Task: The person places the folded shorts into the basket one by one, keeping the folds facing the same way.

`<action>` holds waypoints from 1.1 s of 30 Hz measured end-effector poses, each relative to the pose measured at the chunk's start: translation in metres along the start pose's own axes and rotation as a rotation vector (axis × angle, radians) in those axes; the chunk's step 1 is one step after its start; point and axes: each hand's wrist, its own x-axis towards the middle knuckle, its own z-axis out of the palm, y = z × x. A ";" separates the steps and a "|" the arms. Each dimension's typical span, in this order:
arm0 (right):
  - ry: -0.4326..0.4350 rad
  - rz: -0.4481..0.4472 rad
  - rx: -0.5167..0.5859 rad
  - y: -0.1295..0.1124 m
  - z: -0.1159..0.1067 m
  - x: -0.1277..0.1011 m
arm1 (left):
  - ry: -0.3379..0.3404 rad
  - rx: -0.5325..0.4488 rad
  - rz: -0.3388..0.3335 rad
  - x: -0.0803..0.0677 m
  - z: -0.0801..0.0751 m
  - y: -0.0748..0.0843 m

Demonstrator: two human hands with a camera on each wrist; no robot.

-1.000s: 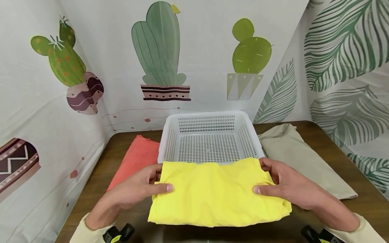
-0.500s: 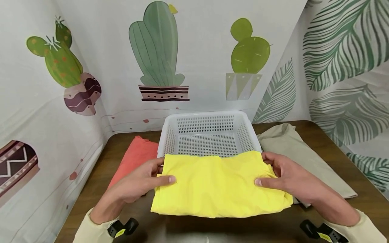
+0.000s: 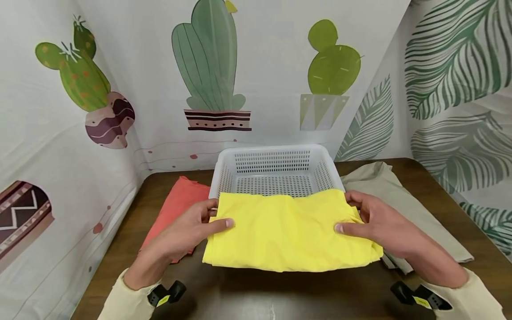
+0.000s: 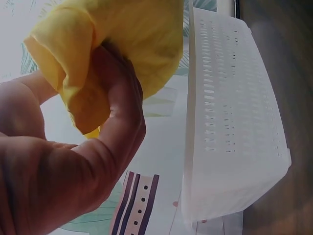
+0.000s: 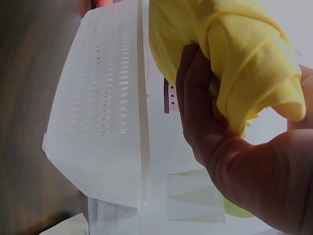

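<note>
Two hands — left hand, right hand — pinch folded yellow cloth by its ends, raised over near rim of white basket. Not yet inside; orange garment, beige garment on table.

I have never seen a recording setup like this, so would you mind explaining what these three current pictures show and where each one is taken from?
There is no machine here: a person works with two bare hands and wears three cameras. The wide picture comes from a camera on the head, looking forward and down at a dark wooden table. The other two come from cameras strapped to each wrist, so they show each hand from very close and at an odd angle.

On the table stands a white perforated basket. An orange cloth lies to its left and a beige cloth to its right.

The left hand and the right hand each grip one side of a folded yellow cloth, holding it in front of the basket's near edge. In the wrist views the fingers curl round bunched yellow fabric, with the basket's side wall beside it.
</note>
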 end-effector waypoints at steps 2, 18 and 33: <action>0.006 -0.006 0.005 0.000 -0.001 0.002 | 0.001 -0.007 0.007 0.001 0.000 0.000; 0.059 0.040 0.072 -0.001 -0.006 0.015 | -0.015 -0.122 0.023 0.011 -0.003 0.002; 0.158 0.061 0.035 -0.004 -0.009 0.024 | -0.017 -0.122 0.030 0.026 -0.007 0.004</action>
